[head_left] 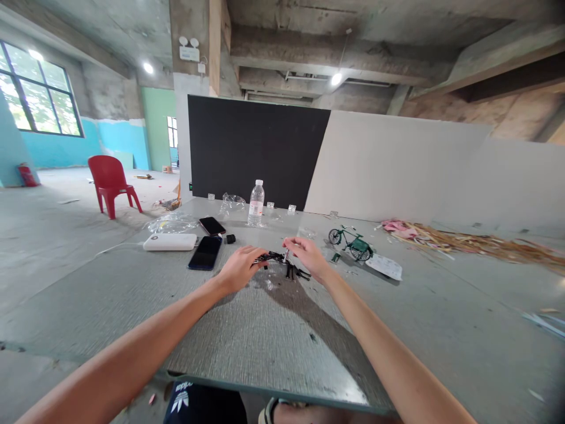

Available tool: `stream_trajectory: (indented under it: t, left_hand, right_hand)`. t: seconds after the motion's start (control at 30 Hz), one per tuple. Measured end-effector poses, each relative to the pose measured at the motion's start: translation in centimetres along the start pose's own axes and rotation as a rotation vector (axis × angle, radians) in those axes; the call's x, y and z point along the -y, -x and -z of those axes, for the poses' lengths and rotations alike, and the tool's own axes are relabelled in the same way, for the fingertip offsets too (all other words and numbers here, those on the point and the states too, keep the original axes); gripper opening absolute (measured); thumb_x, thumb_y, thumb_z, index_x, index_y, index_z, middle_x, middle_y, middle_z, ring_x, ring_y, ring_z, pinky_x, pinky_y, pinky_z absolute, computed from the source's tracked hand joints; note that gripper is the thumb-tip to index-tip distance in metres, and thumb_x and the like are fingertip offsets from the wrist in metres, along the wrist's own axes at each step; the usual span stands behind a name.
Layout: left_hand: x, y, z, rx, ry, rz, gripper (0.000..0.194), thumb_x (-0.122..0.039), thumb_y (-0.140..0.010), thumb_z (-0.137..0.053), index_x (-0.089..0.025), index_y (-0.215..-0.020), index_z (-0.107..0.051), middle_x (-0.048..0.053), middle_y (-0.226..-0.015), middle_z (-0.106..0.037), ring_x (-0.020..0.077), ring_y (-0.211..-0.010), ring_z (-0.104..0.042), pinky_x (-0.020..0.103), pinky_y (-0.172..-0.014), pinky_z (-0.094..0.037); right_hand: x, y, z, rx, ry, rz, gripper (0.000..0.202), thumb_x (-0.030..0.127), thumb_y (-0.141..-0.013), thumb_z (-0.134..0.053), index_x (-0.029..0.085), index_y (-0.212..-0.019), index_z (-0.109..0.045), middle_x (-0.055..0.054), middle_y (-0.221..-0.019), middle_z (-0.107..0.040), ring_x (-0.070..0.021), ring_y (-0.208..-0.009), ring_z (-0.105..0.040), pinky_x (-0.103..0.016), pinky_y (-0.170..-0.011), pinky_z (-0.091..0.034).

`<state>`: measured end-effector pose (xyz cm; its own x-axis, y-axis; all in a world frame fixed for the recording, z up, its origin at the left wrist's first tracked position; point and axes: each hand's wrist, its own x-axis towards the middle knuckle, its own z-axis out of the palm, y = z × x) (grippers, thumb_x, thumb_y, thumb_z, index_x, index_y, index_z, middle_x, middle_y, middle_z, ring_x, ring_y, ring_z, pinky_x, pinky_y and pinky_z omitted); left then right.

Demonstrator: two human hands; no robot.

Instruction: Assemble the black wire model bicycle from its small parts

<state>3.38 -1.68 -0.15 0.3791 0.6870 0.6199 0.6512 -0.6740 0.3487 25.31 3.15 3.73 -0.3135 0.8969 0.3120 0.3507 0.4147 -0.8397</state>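
Counting two phones (205,253) and one bottle (256,206), contents unclear, we hold black parts (276,257) in our left hand (239,267), one silvery piece (286,255) in our right hand (309,257).

At the centre, the thin jointed parts (276,257) and loose slender pieces (290,271) are black, the slim upright piece (286,255) silvery. Right of them, the small model bicycle (359,246) is dark green. The rounded oblong plastic device (170,242) at left is white; the broad table (265,347) is grey and finely streaked (whiter toward the near right). The far flat panel (260,147) is black, the plastic chair (108,174) at far left red.
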Motion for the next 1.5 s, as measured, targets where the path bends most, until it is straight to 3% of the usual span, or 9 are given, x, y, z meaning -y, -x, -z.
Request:
stream_trajectory:
  t: [0.1, 0.23, 0.33, 0.43, 0.57, 0.9, 1.1, 1.5]
  left_hand:
    - [0.0, 0.0, -0.1, -0.001, 0.017, 0.007, 0.025, -0.035, -0.095, -0.052, -0.021, -0.111, -0.063, 0.007, -0.103, -0.069, 0.0236, -0.097, -0.062, 0.036, -0.087, -0.044]
    - [0.3, -0.1, -0.3, -0.08, 0.115, 0.102, 0.022, -0.036, -0.093, -0.054, -0.021, -0.104, -0.066, 0.007, -0.095, -0.07, 0.0223, -0.089, -0.064, 0.032, -0.079, -0.045]
    - [0.6, -0.2, -0.3, -0.155, 0.208, 0.182, 0.022, -0.037, -0.092, -0.055, -0.02, -0.097, -0.068, 0.006, -0.091, -0.072, 0.0213, -0.083, -0.065, 0.029, -0.075, -0.045]
    - [0.8, -0.2, -0.2, -0.192, 0.233, 0.225, 0.02, -0.035, -0.09, -0.058, -0.019, -0.095, -0.068, 0.006, -0.09, -0.072, 0.0212, -0.082, -0.066, 0.029, -0.074, -0.045]
    - [0.8, -0.2, -0.2, -0.208, 0.24, 0.273, 0.02, -0.035, -0.09, -0.058, -0.018, -0.095, -0.067, 0.007, -0.092, -0.073, 0.0219, -0.085, -0.066, 0.029, -0.074, -0.046]
    - [0.7, -0.3, -0.3, -0.183, 0.307, 0.355, 0.019, -0.035, -0.089, -0.058, -0.018, -0.09, -0.067, 0.005, -0.09, -0.072, 0.02, -0.084, -0.065, 0.028, -0.073, -0.045]
    - [0.5, -0.3, -0.4, -0.157, 0.338, 0.339, 0.019, -0.035, -0.088, -0.058, -0.018, -0.091, -0.068, 0.005, -0.092, -0.073, 0.0199, -0.085, -0.066, 0.028, -0.075, -0.045]
    - [0.4, -0.3, -0.3, -0.182, 0.371, 0.326, 0.018, -0.034, -0.087, -0.059, -0.019, -0.089, -0.069, 0.006, -0.09, -0.073, 0.0216, -0.084, -0.065, 0.029, -0.075, -0.045]
  right_hand:
    - [0.0, -0.1, 0.0, 0.003, 0.022, 0.039, 0.043, 0.059, -0.083, -0.058, 0.018, -0.09, -0.07, -0.007, -0.091, -0.07, -0.0198, -0.083, -0.061, -0.032, -0.077, -0.045]
    - [-0.3, -0.1, 0.0, -0.049, 0.177, 0.144, 0.052, 0.062, -0.093, -0.04, 0.02, -0.105, -0.067, -0.008, -0.098, -0.069, -0.0233, -0.09, -0.062, -0.036, -0.08, -0.047]
    - [-0.7, 0.1, -0.2, -0.086, 0.352, 0.314, 0.049, 0.061, -0.086, -0.055, 0.021, -0.113, -0.061, -0.011, -0.115, -0.063, -0.0265, -0.106, -0.058, -0.041, -0.091, -0.046]
    - [-1.1, 0.3, -0.4, -0.089, 0.459, 0.437, 0.052, 0.057, -0.081, -0.065, 0.022, -0.117, -0.056, -0.012, -0.116, -0.06, -0.0275, -0.109, -0.056, -0.043, -0.094, -0.046]
    - [-1.5, 0.3, -0.2, -0.176, 0.505, 0.464, 0.037, 0.049, -0.09, -0.055, 0.022, -0.115, -0.055, -0.011, -0.11, -0.061, -0.0265, -0.101, -0.059, -0.044, -0.089, -0.049]
    - [0.0, 1.1, -1.6, -0.168, 0.652, 0.625, 0.022, 0.033, -0.095, -0.054, 0.027, -0.116, -0.06, -0.007, -0.105, -0.061, -0.0245, -0.103, -0.057, -0.04, -0.091, -0.046]
    - [0.3, 1.2, -1.5, -0.222, 0.675, 0.653, 0.019, 0.03, -0.096, -0.051, 0.028, -0.107, -0.067, -0.006, -0.1, -0.061, -0.0223, -0.098, -0.058, -0.039, -0.089, -0.044]
    - [0.7, 1.3, -1.9, -0.173, 0.553, 0.582, 0.022, 0.036, -0.096, -0.049, 0.028, -0.108, -0.066, -0.008, -0.1, -0.062, -0.0252, -0.1, -0.059, -0.041, -0.09, -0.046]
